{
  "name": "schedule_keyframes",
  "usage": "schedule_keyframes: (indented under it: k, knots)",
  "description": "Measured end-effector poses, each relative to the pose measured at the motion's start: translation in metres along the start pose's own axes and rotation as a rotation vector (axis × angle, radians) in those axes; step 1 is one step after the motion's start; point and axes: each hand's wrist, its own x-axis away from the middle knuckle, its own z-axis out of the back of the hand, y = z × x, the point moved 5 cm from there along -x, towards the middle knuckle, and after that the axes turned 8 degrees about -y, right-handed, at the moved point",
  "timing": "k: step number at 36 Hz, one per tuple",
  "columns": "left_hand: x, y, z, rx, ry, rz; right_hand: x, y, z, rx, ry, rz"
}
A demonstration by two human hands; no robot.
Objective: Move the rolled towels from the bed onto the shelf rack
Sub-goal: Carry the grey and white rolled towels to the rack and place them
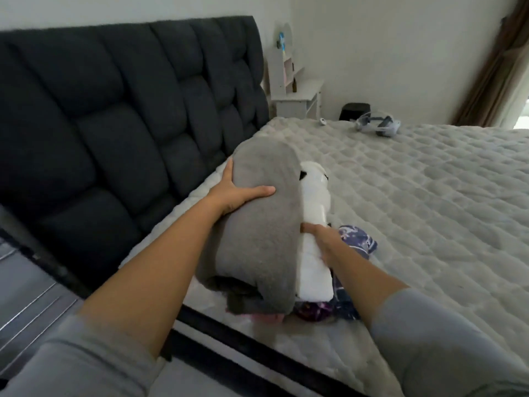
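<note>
A large grey rolled towel (263,224) is lifted above the near left part of the bed (415,196). My left hand (237,193) grips its left side, thumb across the top. My right hand (323,239) presses against its right side, fingers tucked between it and a white rolled towel (315,196) lying beside it. A dark blue patterned rolled towel (355,239) lies under and to the right of the white one. A bit of pink cloth (269,318) shows under the grey roll's near end.
A dark tufted headboard (128,110) stands to the left. Metal rails of a rack (28,305) show at the lower left. A headset (378,126) lies on the far side of the bed. A white side table (297,96) stands behind it.
</note>
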Motion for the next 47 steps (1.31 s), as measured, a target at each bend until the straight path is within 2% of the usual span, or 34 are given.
schedule_keyframes:
  k: [6,10,13,17,21,28,37,47]
  knots:
    - [0.088,-0.077,0.08,0.093,0.152,0.098,0.043,0.011,-0.099,0.173,-0.149,-0.003]
    - [0.163,-0.143,0.127,0.208,0.303,0.16,0.052,0.046,-0.179,0.245,-0.319,-0.022]
    - [0.231,-0.192,0.159,0.299,0.485,0.202,0.08,0.075,-0.246,0.309,-0.455,-0.067]
    - [0.309,-0.246,0.183,0.428,0.655,0.223,0.138,0.089,-0.31,0.4,-0.591,-0.038]
    - [0.41,-0.294,0.2,0.555,0.849,0.252,0.203,0.111,-0.382,0.523,-0.794,-0.02]
    - [0.515,-0.341,0.218,0.679,1.027,0.221,0.282,0.13,-0.467,0.614,-1.011,0.042]
    - [0.566,-0.373,0.248,0.64,1.206,0.205,0.321,0.136,-0.548,0.698,-1.098,0.149]
    - [0.566,-0.405,0.326,0.632,1.29,0.193,0.33,0.116,-0.649,0.768,-1.176,0.296]
